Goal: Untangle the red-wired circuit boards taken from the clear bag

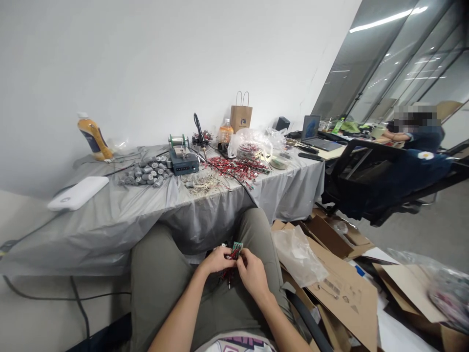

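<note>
Green circuit board [237,249], small and trailing red wires, sits just above your lap, held between both hands. Your left hand [218,260] and right hand [252,275] meet at it, the fingers [227,253] of each closed around its lower edge and the red parts bunched below it. Olive trousers [161,278] cover your thighs beneath.

Ahead stands a table [91,244] draped in a grey plastic sheet. On it lie a heap of grey cylindrical cells [144,172], a soldering station [183,164] with a solder spool [178,141] just behind it, an upright soldering iron [200,131], and a tangle of red-wired boards [234,167] beside a clear plastic bag [252,144]. A brown paper bag [241,117] and an orange-filled bottle [93,137] stand near the wall. A laptop [315,134] sits open further along. To your right, flattened cardboard [344,293] lies on the floor, and beyond it a co-worker [421,139] sits in a black office chair [359,181].
</note>
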`<state>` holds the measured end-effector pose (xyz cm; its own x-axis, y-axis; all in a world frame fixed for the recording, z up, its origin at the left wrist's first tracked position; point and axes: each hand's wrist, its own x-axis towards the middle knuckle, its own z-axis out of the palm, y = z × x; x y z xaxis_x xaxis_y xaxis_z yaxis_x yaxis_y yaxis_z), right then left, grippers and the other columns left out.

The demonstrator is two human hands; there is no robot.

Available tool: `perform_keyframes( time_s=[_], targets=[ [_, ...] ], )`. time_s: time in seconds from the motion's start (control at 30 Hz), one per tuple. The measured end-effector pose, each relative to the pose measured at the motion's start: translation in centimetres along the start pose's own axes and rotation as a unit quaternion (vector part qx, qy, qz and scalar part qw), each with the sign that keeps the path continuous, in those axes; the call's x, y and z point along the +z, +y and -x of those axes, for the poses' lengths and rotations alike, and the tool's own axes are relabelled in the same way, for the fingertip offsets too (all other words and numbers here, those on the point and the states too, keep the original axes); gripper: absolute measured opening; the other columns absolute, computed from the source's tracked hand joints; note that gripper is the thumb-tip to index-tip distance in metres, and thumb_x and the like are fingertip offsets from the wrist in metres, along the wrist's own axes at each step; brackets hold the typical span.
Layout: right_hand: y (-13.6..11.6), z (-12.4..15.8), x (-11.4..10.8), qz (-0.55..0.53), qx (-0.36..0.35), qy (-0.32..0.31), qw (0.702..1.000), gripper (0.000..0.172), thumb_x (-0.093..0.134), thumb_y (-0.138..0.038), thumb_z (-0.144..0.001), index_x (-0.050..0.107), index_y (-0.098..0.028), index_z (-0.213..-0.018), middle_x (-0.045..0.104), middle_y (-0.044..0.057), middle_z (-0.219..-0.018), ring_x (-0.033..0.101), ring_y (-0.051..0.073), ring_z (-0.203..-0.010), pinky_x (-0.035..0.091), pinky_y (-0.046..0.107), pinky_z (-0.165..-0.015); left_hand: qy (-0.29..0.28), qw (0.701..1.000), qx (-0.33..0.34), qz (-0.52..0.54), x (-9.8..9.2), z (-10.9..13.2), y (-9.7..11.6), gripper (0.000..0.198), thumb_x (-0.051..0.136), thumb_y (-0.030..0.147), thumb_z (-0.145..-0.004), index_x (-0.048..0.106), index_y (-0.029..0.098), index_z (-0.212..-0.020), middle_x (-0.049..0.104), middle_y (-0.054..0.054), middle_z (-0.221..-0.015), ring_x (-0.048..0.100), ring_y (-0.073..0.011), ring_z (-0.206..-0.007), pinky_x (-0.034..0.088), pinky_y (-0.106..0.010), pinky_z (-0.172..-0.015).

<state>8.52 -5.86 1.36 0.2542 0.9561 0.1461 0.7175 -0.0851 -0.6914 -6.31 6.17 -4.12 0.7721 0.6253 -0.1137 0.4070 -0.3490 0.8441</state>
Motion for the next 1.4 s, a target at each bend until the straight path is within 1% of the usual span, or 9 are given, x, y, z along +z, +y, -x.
perform_keyframes(
  time_s=[0.17, 0.23, 0.4, 0.63, 0.77, 0.87, 1.07, 1.23, 1.4],
  targets=[
    [-0.1, 0.0, 0.0, 0.009, -0.004, -0.013, 1.000, 0.021, 0.047, -0.023, -0.102, 0.068, -0.020, -0.103, 0.078, 0.008, -0.096, 0.073, 0.026, -0.091, 0.044, 0.031, -0.078, 0.000, 1.000, 0.002, -0.026, -0.4, 0.3, 0.3, 0.035, 0.072, 0.048, -0.100, 0.072, 0.013, -0.099, 0.074, -0.003, -0.097, 0.072, -0.0217, -0.095, 0.062, -0.041, -0.091],
    [-0.1, 0.0, 0.1, 0.012, -0.008, -0.019, 1.000, 0.021, 0.046, -0.023, -0.104, 0.067, -0.020, -0.104, 0.079, 0.008, -0.098, 0.074, 0.026, -0.093, 0.044, 0.031, -0.080, 0.000, 0.999, 0.002, -0.035, -0.4, 0.2, 0.3, 0.033, 0.072, 0.046, -0.100, 0.072, 0.013, -0.100, 0.074, -0.004, -0.099, 0.073, -0.0220, -0.097, 0.062, -0.042, -0.092],
    [0.2, 0.0, 0.2, 0.021, -0.016, -0.030, 0.999, 0.021, 0.045, -0.023, -0.105, 0.066, -0.020, -0.104, 0.078, 0.009, -0.099, 0.074, 0.026, -0.093, 0.044, 0.031, -0.079, -0.013, 0.998, -0.023, -0.049, 0.0, -0.1, -0.1, 0.033, 0.073, 0.045, -0.100, 0.072, 0.013, -0.099, 0.074, -0.003, -0.098, 0.073, -0.0212, -0.093, 0.063, -0.039, -0.087],
    [0.5, 0.0, 0.4, 0.019, -0.020, -0.028, 0.999, 0.022, 0.045, -0.022, -0.103, 0.067, -0.020, -0.101, 0.078, 0.011, -0.096, 0.073, 0.026, -0.090, 0.044, 0.031, -0.077, -0.005, 0.998, -0.046, -0.030, -0.1, 0.0, 0.3, 0.031, 0.074, 0.044, -0.099, 0.072, 0.013, -0.100, 0.074, -0.004, -0.102, 0.072, -0.0222, -0.098, 0.062, -0.042, -0.092],
    [0.5, 0.1, 0.4, -0.011, -0.022, -0.013, 1.000, 0.026, 0.043, -0.025, -0.103, 0.068, -0.020, -0.107, 0.079, 0.010, -0.099, 0.074, 0.027, -0.092, 0.046, 0.032, -0.080, -0.014, 0.999, -0.044, 0.022, -0.4, 0.3, 1.0, 0.031, 0.074, 0.043, -0.099, 0.073, 0.013, -0.104, 0.075, -0.005, -0.106, 0.072, -0.0224, -0.100, 0.062, -0.042, -0.093],
    [0.6, 0.0, 0.4, -0.041, -0.025, 0.006, 0.999, 0.028, 0.042, -0.026, -0.102, 0.069, -0.019, -0.105, 0.078, 0.010, -0.098, 0.073, 0.026, -0.091, 0.048, 0.033, -0.082, -0.023, 0.997, -0.031, 0.073, -0.5, 0.5, 1.7, 0.030, 0.075, 0.043, -0.099, 0.073, 0.013, -0.106, 0.075, -0.005, -0.108, 0.073, -0.0222, -0.100, 0.063, -0.042, -0.093],
    [-0.1, -0.2, -0.5, -0.111, -0.038, 0.008, 0.993, 0.033, 0.045, -0.037, -0.104, 0.072, -0.020, -0.106, 0.078, 0.007, -0.096, 0.071, 0.023, -0.088, 0.048, 0.032, -0.083, -0.030, 0.985, -0.018, 0.171, -1.1, 1.0, 2.3, 0.027, 0.073, 0.040, -0.101, 0.071, 0.013, -0.100, 0.071, -0.002, -0.092, 0.069, -0.0157, -0.082, 0.062, -0.034, -0.079],
    [-0.1, -0.4, -0.9, -0.173, 0.003, -0.006, 0.985, 0.032, 0.053, -0.045, -0.101, 0.072, -0.020, -0.093, 0.072, 0.004, -0.084, 0.063, 0.019, -0.077, 0.047, 0.029, -0.075, -0.077, 0.960, -0.024, 0.267, -1.6, 1.7, 1.8, 0.026, 0.073, 0.039, -0.102, 0.070, 0.013, -0.100, 0.069, 0.000, -0.088, 0.066, -0.0130, -0.074, 0.060, -0.029, -0.071],
    [0.9, -0.7, -0.7, -0.255, 0.056, -0.030, 0.965, 0.036, 0.055, -0.052, -0.098, 0.066, -0.019, -0.089, 0.062, -0.001, -0.073, 0.053, 0.013, -0.058, 0.043, 0.026, -0.057, -0.130, 0.930, -0.026, 0.342, -1.5, 1.9, 1.5, 0.028, 0.072, 0.040, -0.102, 0.070, 0.013, -0.107, 0.072, -0.002, -0.092, 0.069, -0.0133, -0.075, 0.062, -0.030, -0.071]
  ],
)
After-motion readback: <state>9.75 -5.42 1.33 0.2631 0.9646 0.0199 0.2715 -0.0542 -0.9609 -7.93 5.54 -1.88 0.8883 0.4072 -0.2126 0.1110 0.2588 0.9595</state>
